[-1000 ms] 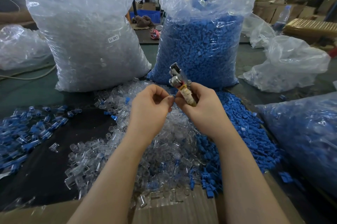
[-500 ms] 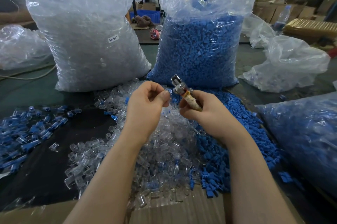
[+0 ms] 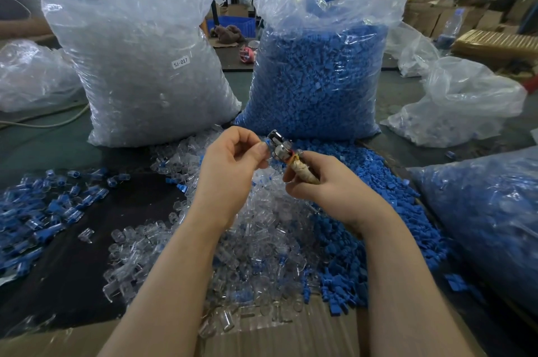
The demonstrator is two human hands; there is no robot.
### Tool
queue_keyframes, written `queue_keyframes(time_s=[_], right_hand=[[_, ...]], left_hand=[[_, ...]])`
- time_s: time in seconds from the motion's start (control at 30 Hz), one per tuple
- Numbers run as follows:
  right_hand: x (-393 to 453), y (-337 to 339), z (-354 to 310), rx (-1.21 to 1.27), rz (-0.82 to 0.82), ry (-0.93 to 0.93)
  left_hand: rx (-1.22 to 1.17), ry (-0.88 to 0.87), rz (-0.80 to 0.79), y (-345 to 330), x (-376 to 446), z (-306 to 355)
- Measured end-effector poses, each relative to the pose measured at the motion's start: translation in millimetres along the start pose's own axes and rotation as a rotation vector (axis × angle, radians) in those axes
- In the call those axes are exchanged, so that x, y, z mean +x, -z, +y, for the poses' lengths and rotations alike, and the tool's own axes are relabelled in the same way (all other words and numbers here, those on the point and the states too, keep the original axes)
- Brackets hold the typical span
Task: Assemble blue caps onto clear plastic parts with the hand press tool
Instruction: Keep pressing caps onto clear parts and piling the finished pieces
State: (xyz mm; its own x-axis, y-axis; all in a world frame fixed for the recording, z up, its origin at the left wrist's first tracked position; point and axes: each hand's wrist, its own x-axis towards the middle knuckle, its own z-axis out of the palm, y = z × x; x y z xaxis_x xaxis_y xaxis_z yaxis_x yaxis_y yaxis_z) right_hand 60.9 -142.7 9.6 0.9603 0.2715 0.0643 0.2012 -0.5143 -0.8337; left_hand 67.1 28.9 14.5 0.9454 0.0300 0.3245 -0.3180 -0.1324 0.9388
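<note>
At nine o'clock we note assembled blue-capped pieces [image 3: 43, 211] on the dark mat, at centre our left hand [image 3: 230, 170] pinching a small part against the hand press tool [image 3: 286, 158], our right hand [image 3: 329, 190] gripping its wrapped handle, at three o'clock loose blue caps [image 3: 387, 190].

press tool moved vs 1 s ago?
Yes. The press tool, gripped by the right hand, now has its metal head lower, just under the bottom edge of the blue cap bag it overlapped before, with its handle tipped further right.
</note>
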Motion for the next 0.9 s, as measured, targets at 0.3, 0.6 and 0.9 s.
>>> queue_keyframes(time_s=[0.3,0.6,0.9], right_hand=[[1.9,-2.7,-0.7,-0.065,0.032,-0.008],[3.8,-5.3,-0.4,-0.098,0.042,-0.005],[8.7,2.2,16.8,-0.39,0.244,-0.187]], left_hand=[[-0.028,-0.008,-0.014,1.4,0.4,0.3],[-0.061,0.058,-0.005,2.2,1.1,0.3],[-0.318,0.405,0.519,72.9,19.2,-22.5]])
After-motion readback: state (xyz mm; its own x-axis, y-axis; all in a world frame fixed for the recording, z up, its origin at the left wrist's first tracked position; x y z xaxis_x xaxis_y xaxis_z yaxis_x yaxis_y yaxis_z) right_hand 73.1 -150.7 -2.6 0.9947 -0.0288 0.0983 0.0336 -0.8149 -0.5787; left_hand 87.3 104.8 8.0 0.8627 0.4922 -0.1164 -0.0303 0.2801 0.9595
